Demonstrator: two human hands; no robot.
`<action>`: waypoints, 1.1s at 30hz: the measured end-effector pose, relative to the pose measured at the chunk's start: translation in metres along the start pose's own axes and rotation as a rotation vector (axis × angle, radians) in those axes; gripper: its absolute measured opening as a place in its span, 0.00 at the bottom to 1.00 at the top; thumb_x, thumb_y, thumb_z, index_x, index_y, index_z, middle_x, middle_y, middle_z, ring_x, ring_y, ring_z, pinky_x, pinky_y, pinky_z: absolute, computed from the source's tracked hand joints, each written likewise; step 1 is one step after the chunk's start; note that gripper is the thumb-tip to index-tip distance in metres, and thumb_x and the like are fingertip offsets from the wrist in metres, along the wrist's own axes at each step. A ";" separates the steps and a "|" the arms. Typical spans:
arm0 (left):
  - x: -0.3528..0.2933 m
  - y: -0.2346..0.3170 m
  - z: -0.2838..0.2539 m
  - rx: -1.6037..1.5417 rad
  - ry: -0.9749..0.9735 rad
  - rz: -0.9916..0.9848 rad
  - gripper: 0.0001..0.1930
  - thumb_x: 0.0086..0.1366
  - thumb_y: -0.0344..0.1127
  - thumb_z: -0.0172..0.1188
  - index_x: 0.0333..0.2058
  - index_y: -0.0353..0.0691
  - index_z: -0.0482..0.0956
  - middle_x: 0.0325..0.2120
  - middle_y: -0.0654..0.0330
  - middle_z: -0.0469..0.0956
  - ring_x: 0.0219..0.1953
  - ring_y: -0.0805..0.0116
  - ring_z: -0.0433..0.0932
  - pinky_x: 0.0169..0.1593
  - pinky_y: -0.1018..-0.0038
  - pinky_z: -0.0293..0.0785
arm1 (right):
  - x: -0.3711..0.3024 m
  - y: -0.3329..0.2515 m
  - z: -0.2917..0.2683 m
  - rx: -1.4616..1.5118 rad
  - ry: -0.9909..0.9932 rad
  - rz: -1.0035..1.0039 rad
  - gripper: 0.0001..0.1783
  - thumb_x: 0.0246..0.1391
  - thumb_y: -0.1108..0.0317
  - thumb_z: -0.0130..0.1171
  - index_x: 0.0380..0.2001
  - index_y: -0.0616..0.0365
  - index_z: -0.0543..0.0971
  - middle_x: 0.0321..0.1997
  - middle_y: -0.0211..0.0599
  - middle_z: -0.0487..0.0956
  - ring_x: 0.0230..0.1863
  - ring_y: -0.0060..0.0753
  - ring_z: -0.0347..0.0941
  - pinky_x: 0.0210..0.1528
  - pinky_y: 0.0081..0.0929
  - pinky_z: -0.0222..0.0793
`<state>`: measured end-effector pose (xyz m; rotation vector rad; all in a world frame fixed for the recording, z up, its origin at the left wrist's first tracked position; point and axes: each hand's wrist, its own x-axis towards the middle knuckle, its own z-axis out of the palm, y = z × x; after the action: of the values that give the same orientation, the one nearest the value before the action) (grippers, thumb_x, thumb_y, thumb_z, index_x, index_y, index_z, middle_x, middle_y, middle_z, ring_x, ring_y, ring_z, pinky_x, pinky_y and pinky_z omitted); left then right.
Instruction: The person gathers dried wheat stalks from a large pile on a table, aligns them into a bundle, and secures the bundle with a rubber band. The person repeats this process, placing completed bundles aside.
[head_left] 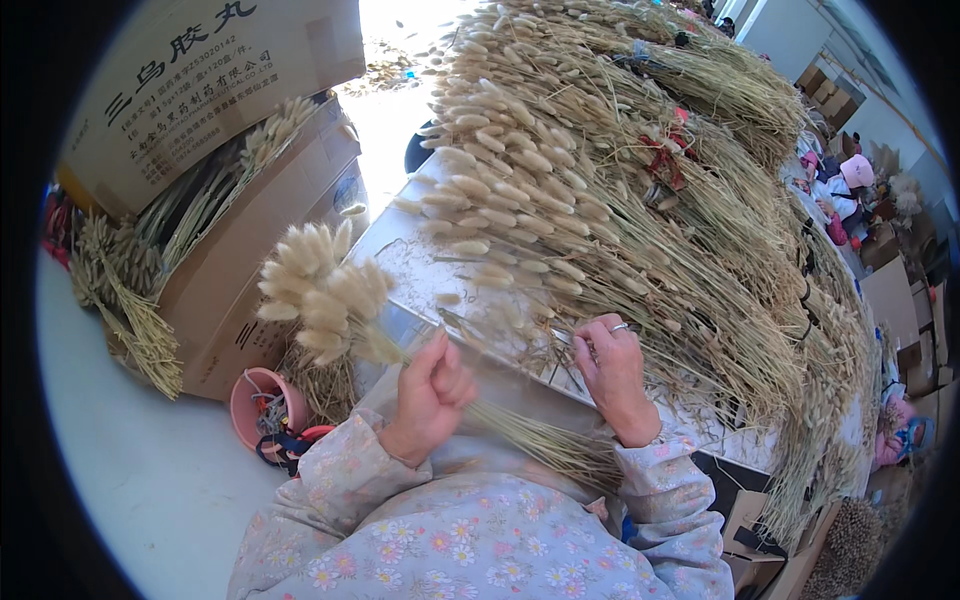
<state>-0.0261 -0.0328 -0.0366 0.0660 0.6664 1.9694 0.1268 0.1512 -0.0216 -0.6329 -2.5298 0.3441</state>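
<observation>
Fingers of the left hand (432, 395) close around a small bunch of dried grass (330, 290) — fluffy heads up-left. The right hand (612, 372) rests curled, gripping nothing, on the worktop (420, 270) at the big grass heap (620, 190). Left — a pink bucket (262, 405) with ties; cardboard boxes (270, 230) holding grass.

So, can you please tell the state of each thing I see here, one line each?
Left hand: closed around a small bunch of fluffy dried grass.
Right hand: resting on the big pile, fingers in the stems.
Cardboard box: open, holding grass.
Pink bucket: upright, on floor.
</observation>
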 end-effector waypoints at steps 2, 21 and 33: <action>0.001 -0.001 0.001 0.001 0.060 -0.011 0.18 0.70 0.47 0.47 0.21 0.47 0.66 0.07 0.73 0.46 0.09 0.78 0.42 0.18 0.76 0.47 | 0.001 -0.003 -0.001 -0.007 0.000 -0.010 0.07 0.45 0.69 0.63 0.29 0.55 0.76 0.34 0.38 0.75 0.34 0.43 0.73 0.36 0.38 0.64; 0.013 -0.003 0.041 0.130 0.032 -0.051 0.10 0.66 0.37 0.54 0.44 0.42 0.73 0.10 0.74 0.49 0.10 0.82 0.46 0.18 0.79 0.47 | 0.026 -0.039 -0.032 0.226 0.111 -0.039 0.05 0.51 0.75 0.59 0.32 0.59 0.74 0.26 0.43 0.76 0.26 0.44 0.74 0.28 0.33 0.68; 0.015 -0.009 0.070 0.135 -0.011 -0.085 0.09 0.66 0.37 0.56 0.43 0.43 0.73 0.10 0.75 0.51 0.11 0.81 0.48 0.20 0.80 0.49 | 0.010 -0.058 -0.026 0.706 -0.005 0.254 0.05 0.57 0.73 0.56 0.30 0.64 0.75 0.27 0.34 0.81 0.28 0.19 0.77 0.30 0.19 0.71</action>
<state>-0.0029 0.0123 0.0148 0.1288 0.7822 1.8395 0.1113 0.1094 0.0254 -0.6499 -2.1106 1.2503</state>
